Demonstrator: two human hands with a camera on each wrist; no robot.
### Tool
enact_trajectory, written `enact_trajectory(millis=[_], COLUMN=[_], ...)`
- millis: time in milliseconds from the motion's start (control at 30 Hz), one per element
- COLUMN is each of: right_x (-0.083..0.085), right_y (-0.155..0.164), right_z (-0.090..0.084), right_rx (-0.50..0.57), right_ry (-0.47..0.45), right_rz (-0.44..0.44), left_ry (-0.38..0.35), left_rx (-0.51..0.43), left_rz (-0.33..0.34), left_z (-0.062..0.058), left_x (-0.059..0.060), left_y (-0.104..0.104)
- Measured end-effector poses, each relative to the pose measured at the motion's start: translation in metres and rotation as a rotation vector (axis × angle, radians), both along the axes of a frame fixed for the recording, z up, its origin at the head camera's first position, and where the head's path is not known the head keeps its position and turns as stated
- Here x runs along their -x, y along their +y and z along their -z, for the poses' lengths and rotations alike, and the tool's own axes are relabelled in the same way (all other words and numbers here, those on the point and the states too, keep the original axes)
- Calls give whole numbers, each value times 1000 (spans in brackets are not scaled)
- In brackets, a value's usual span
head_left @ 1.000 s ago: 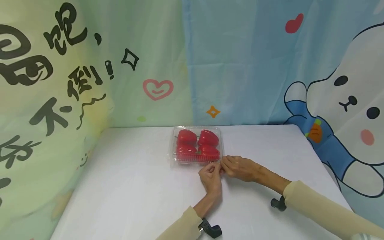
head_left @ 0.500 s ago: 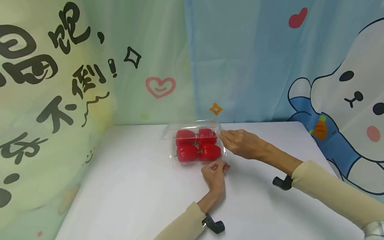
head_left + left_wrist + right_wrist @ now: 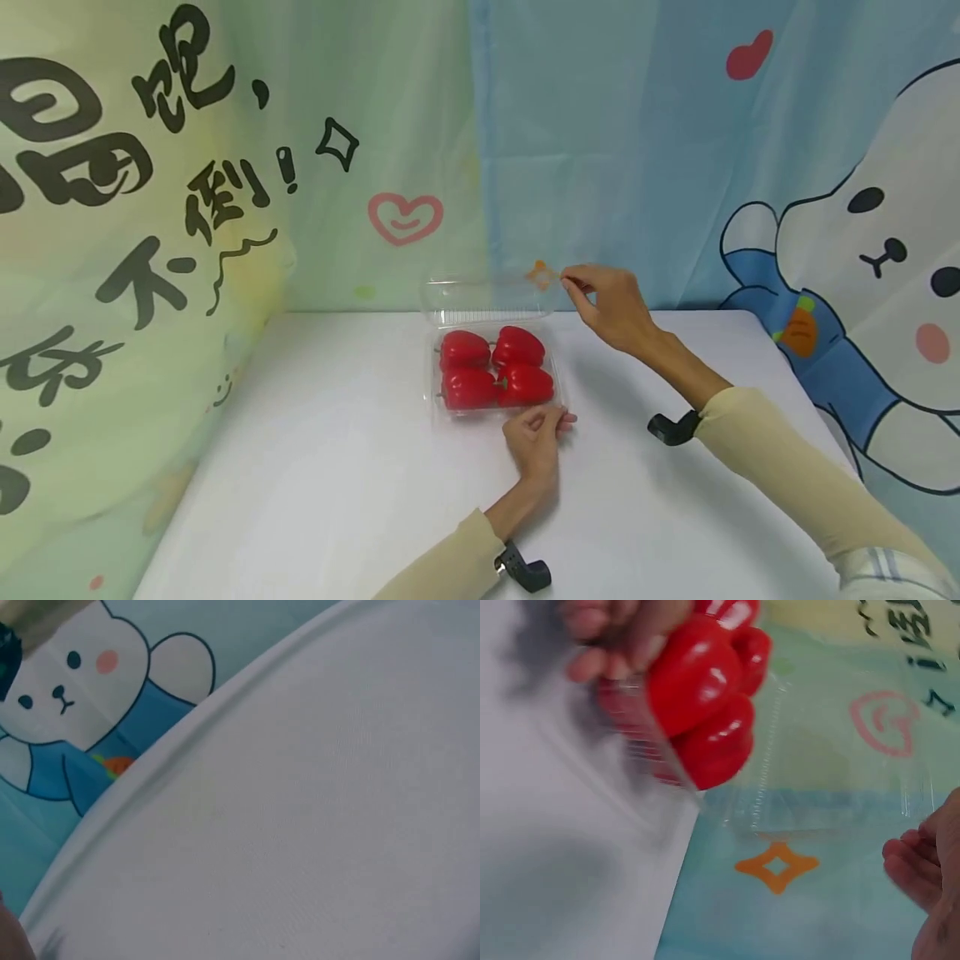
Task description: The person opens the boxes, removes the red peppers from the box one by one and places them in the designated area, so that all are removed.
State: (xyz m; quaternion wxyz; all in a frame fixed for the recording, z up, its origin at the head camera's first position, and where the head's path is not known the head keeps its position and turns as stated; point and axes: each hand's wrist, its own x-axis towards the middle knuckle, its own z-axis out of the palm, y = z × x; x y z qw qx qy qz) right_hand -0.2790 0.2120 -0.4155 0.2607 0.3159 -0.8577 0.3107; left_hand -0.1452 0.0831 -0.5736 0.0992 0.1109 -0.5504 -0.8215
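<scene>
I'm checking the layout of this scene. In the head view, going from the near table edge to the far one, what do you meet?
Left hand pinching the front rim, clear plastic tray of four red bell peppers, raised transparent lid pinched at its corner by the right hand.

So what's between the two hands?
In the head view, the red peppers in the clear box sit between the left hand at its near edge and the right hand pinching the raised lid.

Both arms wear long cream sleeves (image 3: 757, 450). A black mount (image 3: 525, 573) sits at each wrist. A striped cuff (image 3: 892, 571) shows near the right elbow.
</scene>
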Motion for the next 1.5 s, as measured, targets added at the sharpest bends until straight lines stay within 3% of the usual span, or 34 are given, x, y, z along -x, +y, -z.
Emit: enact_trajectory(millis=[133, 267, 633, 833, 967, 1033, 1133, 1233, 1300, 1367, 1433, 1500], right_x=[16, 28, 51, 53, 53, 53, 52, 52, 50, 49, 49, 49], right_y=[0, 2, -3, -3, -2, -2, -4, -7, -9, -10, -11, -12], right_z=[5, 12, 38, 57, 66, 69, 71, 72, 73, 75, 77, 79], right_rx=[131, 186, 303, 349, 366, 374, 379, 373, 375, 383, 399, 417], right_ry=[-140, -251, -503, -633, -668, -673, -688, -708, -719, -725, -723, -721], right_rz=[92, 152, 89, 125, 141, 145, 144, 150, 156, 163, 170, 177], left_ry=[-58, -98, -260, -304, -356, -357, -295, -187, -119, -59, -20, -20], left_rx=[-4, 1, -46, -11, 57, 102, 202, 348, 434, 503, 568, 673], left_rz=[42, 114, 390, 536, 687, 810, 1003, 1122, 1113, 1012, 816, 544], left_z=[0, -1, -11, -21, -30, -36, -49, -70, -86, -99, -108, -108], left_x=[-6, -13, -14, -17, -24, -27, -31, -30, -26, -19, -11, -3], left_y=[-6, -13, -45, -61, -76, -90, -118, -152, -175, -196, -215, -228])
